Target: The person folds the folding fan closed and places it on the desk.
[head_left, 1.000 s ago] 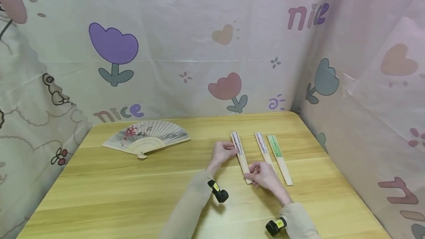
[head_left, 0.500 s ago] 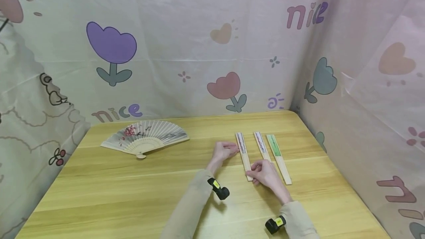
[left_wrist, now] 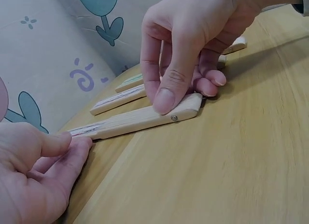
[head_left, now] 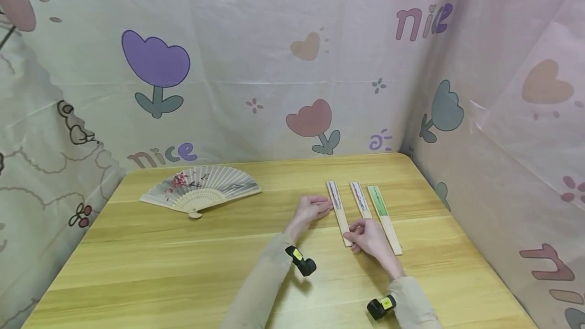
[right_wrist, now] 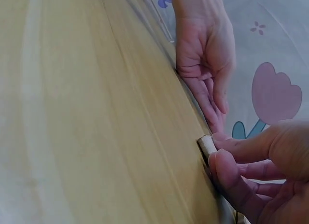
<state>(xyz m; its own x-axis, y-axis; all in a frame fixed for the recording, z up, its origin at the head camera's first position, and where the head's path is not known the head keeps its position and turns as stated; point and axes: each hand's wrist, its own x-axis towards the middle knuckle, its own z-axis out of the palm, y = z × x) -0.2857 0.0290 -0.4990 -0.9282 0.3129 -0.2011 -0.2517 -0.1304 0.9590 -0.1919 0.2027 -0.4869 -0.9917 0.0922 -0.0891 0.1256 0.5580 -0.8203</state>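
Three folded hand fans lie side by side on the right of the table. My right hand pinches the near, riveted end of the leftmost folded fan between thumb and fingers; that pale wooden end shows in the right wrist view. My left hand is at this fan's left side toward its far end, fingers extended and fingertips right at its edge. Just right of it lies a second folded fan with a purplish print, its near end hidden behind my right hand. The third folded fan has a green section.
An open fan with a floral print lies spread at the back left of the wooden table. Printed cloth hangs behind the table and along its right side. Each sleeve carries a black wrist camera.
The leftmost folded fan has slid right, closer to the other two, and slightly away from me. My right hand kept its pinch; my left fingers came off its top to its left edge.
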